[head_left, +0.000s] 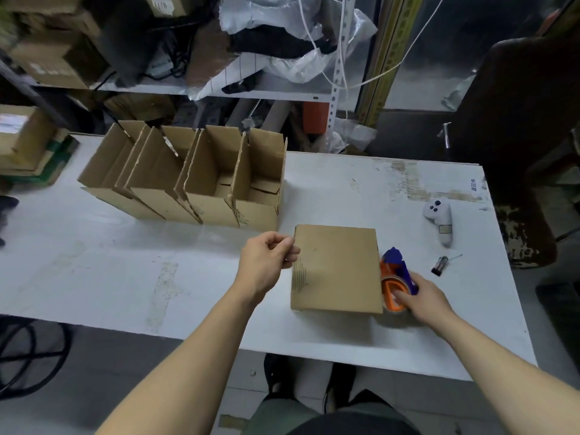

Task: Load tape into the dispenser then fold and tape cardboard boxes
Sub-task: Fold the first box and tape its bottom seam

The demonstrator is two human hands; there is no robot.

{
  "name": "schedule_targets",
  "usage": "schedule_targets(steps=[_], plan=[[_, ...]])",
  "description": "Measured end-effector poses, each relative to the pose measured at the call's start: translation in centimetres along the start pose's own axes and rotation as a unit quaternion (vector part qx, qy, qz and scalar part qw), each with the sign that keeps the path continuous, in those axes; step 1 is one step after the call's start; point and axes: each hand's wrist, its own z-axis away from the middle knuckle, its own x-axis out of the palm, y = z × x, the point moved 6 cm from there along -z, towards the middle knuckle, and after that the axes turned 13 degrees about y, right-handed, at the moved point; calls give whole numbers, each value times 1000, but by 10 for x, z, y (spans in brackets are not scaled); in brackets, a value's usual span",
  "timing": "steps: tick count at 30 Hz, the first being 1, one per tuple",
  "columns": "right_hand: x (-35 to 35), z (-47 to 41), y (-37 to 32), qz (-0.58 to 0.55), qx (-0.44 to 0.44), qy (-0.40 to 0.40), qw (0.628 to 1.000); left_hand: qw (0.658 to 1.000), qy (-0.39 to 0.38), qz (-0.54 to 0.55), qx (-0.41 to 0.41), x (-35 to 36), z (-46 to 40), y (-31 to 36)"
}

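Note:
A closed brown cardboard box (337,266) stands on the white table (125,277) in front of me. My left hand (266,260) is at the box's left edge, fingers curled, thumb and fingers pinched at the top left corner. My right hand (423,298) grips the orange and blue tape dispenser (397,277) that rests on the table against the box's right side, partly hidden behind it. A roll of clear tape sits in the dispenser.
Several open folded boxes (194,174) stand in a row at the back left of the table. A white controller (439,221) and a small dark tool (439,265) lie at the right. Shelves with clutter (219,58) stand behind.

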Motion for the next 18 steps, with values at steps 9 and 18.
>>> schedule_targets(steps=[9, 18], plan=[[-34, 26, -105, -55, -102, 166, 979, 999, -37, 11, -5, 8, -5, -8], [65, 56, -198, -310, 46, -169, 934, 999, -25, 4, -25, 5, -23, -30]])
